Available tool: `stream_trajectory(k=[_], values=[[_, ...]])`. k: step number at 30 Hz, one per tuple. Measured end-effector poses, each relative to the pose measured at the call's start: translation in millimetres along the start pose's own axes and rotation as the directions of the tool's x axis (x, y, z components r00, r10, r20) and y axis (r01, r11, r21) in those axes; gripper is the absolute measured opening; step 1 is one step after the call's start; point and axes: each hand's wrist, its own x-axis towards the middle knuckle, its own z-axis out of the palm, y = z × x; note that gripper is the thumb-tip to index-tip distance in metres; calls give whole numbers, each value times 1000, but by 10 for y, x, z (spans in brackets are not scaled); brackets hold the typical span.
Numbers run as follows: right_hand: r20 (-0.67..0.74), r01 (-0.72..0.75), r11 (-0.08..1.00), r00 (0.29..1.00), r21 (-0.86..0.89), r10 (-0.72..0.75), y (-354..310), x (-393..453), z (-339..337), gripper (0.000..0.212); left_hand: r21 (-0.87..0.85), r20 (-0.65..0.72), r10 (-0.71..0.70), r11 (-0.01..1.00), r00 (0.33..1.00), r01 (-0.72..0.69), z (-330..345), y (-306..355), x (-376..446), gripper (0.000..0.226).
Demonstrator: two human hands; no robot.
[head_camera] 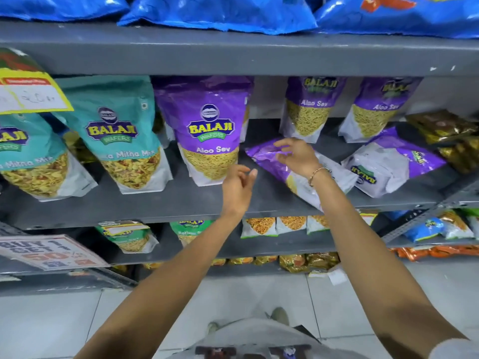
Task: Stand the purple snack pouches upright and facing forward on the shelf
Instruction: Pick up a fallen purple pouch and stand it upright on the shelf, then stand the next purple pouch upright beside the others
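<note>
On shelf (181, 200), open right hand (295, 156) touches fallen purple pouch (269, 161); left hand (237, 186) empty.

On the middle shelf (181, 200), one pouch (207, 130) is stood upright at frame centre. Two more (308, 110) (375, 110) are stood behind, upper right. Two pouches (269, 159) (388, 167) are laid flat before those, at centre right.

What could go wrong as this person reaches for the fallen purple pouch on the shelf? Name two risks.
1. The right hand hovers open over the flat pouch; its glossy film could slip when lifted.
2. The left hand is close to the upright Aloo Sev pouch and might knock it over.
</note>
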Motion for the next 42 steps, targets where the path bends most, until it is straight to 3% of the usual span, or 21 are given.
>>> stream_trajectory(k=[5, 8, 10, 14, 16, 19, 22, 27, 31, 34, 38, 42], values=[[-98, -133, 990, 987, -40, 128, 541, 12, -621, 21, 50, 182, -307, 952, 934, 303, 729, -92, 136, 59], [-90, -186, 969, 981, -164, 173, 770, -14, -849, 17, 87, 221, -432, 901, 874, 424, 976, 7, 63, 63], [12, -189, 951, 980, -244, 198, 876, -16, -959, 30, 76, 195, -460, 888, 866, 454, 1109, 94, -9, 56], [251, -228, 941, 923, -251, 291, 982, 19, -1041, 51, 86, 181, -518, 855, 836, 511, 1276, 102, -27, 77], [331, -213, 942, 897, -258, 294, 1058, 59, -1096, 56, 31, 153, -545, 837, 825, 547, 1370, 146, -19, 71], [424, -227, 963, 865, -149, 269, 1129, 58, -1112, 62, -124, 185, -545, 812, 818, 570, 1423, 193, -25, 48], [463, -286, 958, 852, 20, 244, 1249, 89, -1123, 49, -248, 221, -539, 775, 813, 581, 1445, 252, -70, 37], [557, -271, 955, 815, 125, 158, 1242, 135, -1181, 36, -194, 97, -516, 829, 851, 525, 1383, 257, -90, 52], [613, -262, 939, 786, 222, 74, 1176, 203, -1229, 15, -159, -27, -435, 891, 900, 426, 1230, 340, 8, 41], [569, -226, 912, 822, 344, -11, 1061, 266, -1211, 13, -128, -82, -325, 941, 942, 313, 1107, 486, 175, 45], [311, -102, 877, 949, 470, -57, 905, 382, -1037, 30, 13, -125, -184, 982, 975, 187, 934, 590, 549, 50], [135, -42, 841, 990, 540, -37, 817, 475, -751, 52, 164, -163, -127, 974, 978, 154, 844, 571, 880, 46]])
